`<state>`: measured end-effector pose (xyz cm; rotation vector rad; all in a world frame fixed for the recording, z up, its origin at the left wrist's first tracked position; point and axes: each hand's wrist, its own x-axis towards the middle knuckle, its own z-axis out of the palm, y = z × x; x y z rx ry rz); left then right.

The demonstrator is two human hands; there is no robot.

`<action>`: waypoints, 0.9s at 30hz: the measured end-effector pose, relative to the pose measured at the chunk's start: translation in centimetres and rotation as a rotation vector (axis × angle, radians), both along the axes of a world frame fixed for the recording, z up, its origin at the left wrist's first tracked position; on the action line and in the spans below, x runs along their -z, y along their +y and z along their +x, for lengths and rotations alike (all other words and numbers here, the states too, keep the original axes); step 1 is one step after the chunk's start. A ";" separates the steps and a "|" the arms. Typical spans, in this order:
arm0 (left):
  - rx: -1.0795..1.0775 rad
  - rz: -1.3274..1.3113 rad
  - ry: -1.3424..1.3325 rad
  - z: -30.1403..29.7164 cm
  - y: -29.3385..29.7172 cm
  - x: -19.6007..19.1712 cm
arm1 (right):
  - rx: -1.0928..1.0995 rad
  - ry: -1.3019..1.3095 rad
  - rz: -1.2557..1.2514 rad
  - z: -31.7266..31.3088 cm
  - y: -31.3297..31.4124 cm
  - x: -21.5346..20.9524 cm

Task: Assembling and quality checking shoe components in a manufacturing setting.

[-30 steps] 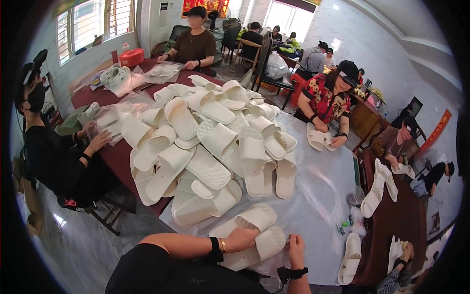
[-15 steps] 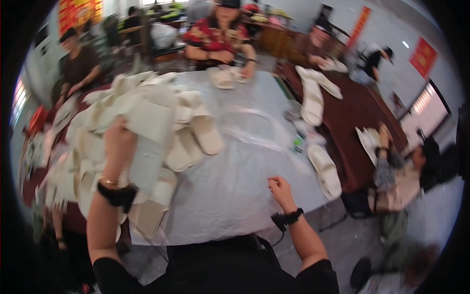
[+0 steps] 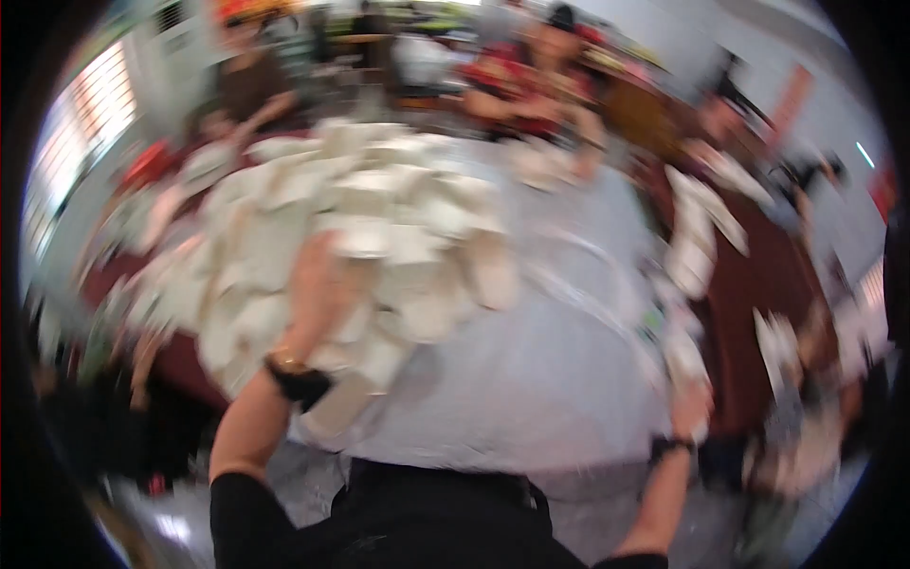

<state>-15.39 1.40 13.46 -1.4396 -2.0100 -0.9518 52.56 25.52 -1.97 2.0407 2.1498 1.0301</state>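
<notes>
Cream-white slippers lie in a large pile [image 3: 275,194] across the left and middle of the table. My left hand [image 3: 322,284] is over the near side of this pile, among the slippers; its fingers are smeared by motion, so any grip is unclear. At the table's right edge, my right hand [image 3: 690,410] is closed around the near end of a single white slipper [image 3: 683,353]. Blur hides the exact finger positions there. Each wrist has a black band, and a thin bracelet shows on the left one.
A pale plastic sheet [image 3: 531,398] covers the table. Across from me a person in red [image 3: 526,90] has slippers [image 3: 540,161] at hand. More slippers [image 3: 692,237] lie on the dark red table [image 3: 749,313] at right. Other people sit around both sides.
My view has swung left, shifting the scene rightward. My right hand has moved out to the slipper at the right edge. The slipper raised in my left hand no longer shows clearly apart from the pile.
</notes>
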 end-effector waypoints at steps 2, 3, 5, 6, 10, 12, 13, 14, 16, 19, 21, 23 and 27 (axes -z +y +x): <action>0.139 0.025 -0.015 2.5 0.3 0.5 | -0.156 0.175 0.015 4.4 2.1 1.2; 0.143 -0.019 -0.025 3.1 -1.6 0.5 | -0.321 0.372 -0.110 2.6 3.2 0.4; 0.247 -0.010 -0.123 4.3 0.2 3.2 | -0.462 0.391 -0.172 -4.3 5.5 -4.1; 0.263 0.042 -0.134 5.6 -0.1 3.5 | -0.492 0.411 -0.217 -6.9 5.8 -6.2; 0.357 0.014 -0.150 9.9 -3.7 5.0 | -0.464 0.463 -0.406 -10.6 2.8 -11.6; 0.453 -0.072 -0.267 11.7 -4.7 5.7 | -0.381 0.483 -0.487 -10.5 0.8 -13.4; 0.441 -0.070 -0.267 12.3 -4.8 6.5 | -0.328 0.491 -0.527 -10.3 0.2 -14.0; 0.513 -0.157 -0.343 12.9 -4.8 7.3 | -0.268 0.496 -0.569 -10.0 -0.5 -14.5; 0.660 -0.244 -0.417 13.7 -4.5 7.4 | -0.075 0.520 -0.613 -7.5 -4.2 -16.6; 0.876 -0.348 -0.448 15.7 -3.9 8.0 | -0.254 0.697 -0.658 -10.8 -6.6 -17.5; 0.932 -0.347 -0.437 16.5 -3.1 7.6 | -0.447 1.149 -0.723 -9.3 -3.9 -12.5; 0.912 -0.428 -0.488 17.2 -3.9 7.0 | -0.426 1.317 -0.692 -17.8 -7.5 -13.8; 1.077 -0.451 -0.457 20.0 -3.5 6.1 | -0.479 1.821 -1.074 -24.3 -11.3 -10.2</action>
